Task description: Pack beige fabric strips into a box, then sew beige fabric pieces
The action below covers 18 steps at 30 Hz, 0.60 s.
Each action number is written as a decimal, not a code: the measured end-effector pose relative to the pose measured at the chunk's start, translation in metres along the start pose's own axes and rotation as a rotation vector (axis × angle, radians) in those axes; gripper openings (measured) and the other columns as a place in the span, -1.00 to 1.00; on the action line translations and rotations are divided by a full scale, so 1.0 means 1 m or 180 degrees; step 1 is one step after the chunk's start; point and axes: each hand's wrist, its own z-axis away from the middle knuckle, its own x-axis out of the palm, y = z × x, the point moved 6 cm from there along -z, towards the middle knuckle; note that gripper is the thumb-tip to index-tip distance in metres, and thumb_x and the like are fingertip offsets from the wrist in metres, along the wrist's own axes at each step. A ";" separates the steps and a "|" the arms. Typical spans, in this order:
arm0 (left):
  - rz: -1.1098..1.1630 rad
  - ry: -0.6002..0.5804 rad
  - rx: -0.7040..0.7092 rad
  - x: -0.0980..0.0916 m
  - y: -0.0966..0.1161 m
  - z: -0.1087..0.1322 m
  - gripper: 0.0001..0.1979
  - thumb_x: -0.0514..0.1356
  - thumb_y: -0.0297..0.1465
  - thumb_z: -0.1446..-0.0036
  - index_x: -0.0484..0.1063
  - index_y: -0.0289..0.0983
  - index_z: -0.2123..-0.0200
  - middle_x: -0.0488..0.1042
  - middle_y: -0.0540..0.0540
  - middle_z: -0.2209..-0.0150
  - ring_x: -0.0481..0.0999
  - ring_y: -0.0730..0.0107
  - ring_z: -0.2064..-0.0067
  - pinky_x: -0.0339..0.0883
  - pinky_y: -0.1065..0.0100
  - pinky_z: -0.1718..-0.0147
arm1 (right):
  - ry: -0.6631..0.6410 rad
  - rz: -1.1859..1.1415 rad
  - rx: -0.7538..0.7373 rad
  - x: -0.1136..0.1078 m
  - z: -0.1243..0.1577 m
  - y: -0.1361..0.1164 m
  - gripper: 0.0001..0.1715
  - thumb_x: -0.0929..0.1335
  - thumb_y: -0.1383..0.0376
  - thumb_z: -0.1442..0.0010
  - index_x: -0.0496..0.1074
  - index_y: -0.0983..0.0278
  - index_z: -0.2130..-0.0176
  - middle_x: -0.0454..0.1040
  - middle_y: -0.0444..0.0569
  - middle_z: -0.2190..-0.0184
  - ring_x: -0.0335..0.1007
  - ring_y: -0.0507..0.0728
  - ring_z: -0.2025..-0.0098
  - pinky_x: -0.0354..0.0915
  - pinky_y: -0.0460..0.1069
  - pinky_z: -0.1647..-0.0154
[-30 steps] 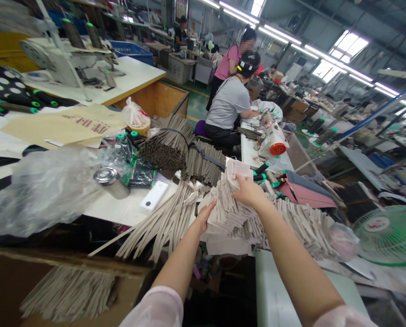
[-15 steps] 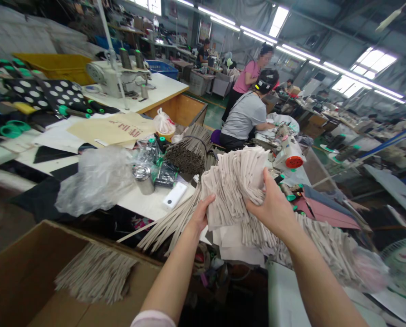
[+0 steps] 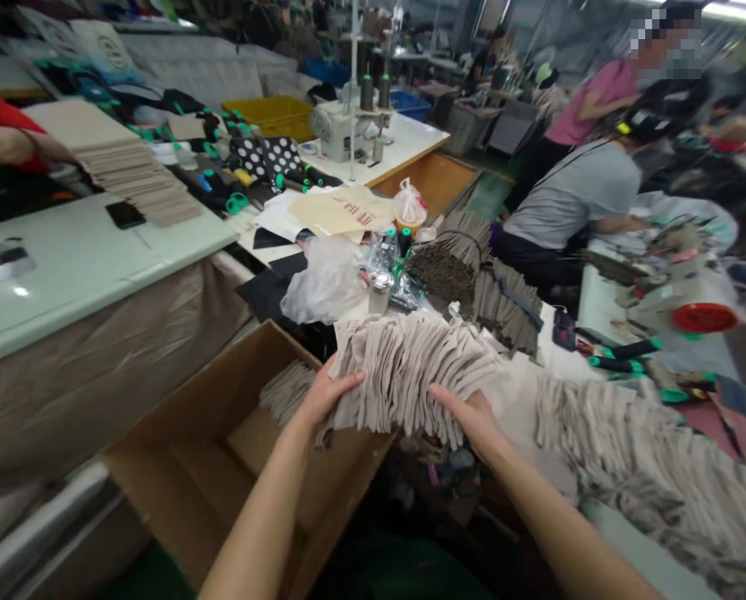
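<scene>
Both my hands grip a thick bundle of beige fabric strips [image 3: 410, 375] from either side, low and just over a cardboard box. My left hand [image 3: 326, 396] holds the bundle's left end above the box rim. My right hand [image 3: 473, 421] is under its right part, fingers spread on the strips. Inside the cardboard box [image 3: 188, 442] lies a smaller bunch of beige strips [image 3: 285, 392], close to my left hand. More of the same strips [image 3: 648, 467] trail off to the right on a white table, blurred.
A seated co-worker in grey [image 3: 573, 196] works at a sewing machine [image 3: 703, 317]. A person in pink [image 3: 591, 92] stands behind. Ahead are a plastic bag [image 3: 326, 279] and a metal tin [image 3: 380, 292]. Far left, a red-sleeved arm [image 3: 3, 142] is beside a stack of fabric pieces [image 3: 132, 162].
My view has swung left. The bundle, held in both hands, has moved left and down from above the table to over the cardboard box.
</scene>
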 end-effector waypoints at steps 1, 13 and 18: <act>-0.0099 0.0130 -0.0020 -0.023 0.002 0.007 -0.18 0.50 -0.16 0.26 0.43 -0.25 -0.12 0.57 -0.19 -0.03 0.52 -0.04 -0.08 0.33 0.10 -0.14 | -0.0050 -0.0158 0.0093 0.023 0.004 0.006 -0.19 0.50 -0.08 -0.02 0.42 0.22 -0.15 0.55 0.09 -0.04 0.32 0.31 -0.25 0.05 0.26 -0.40; -0.0041 0.0349 -0.1408 -0.204 -0.096 0.031 -0.32 0.42 -0.29 0.29 0.41 -0.22 0.00 0.63 -0.13 0.22 0.63 0.05 0.22 0.49 0.16 0.20 | 0.0184 -0.0774 0.1294 0.217 0.075 0.093 -0.09 0.52 0.06 0.10 0.36 0.25 -0.19 0.43 0.11 -0.18 0.19 0.30 -0.34 0.01 0.19 -0.41; 0.0489 0.0416 -0.1601 -0.228 -0.168 0.019 -0.38 0.35 -0.35 0.36 0.42 -0.22 0.08 0.62 -0.07 0.34 0.59 0.16 0.36 0.47 0.21 0.29 | 0.0292 -0.0086 0.1004 0.242 0.094 0.128 -0.27 0.49 0.06 0.04 0.45 0.23 -0.11 0.50 0.09 -0.11 0.21 0.30 -0.33 -0.07 0.19 -0.44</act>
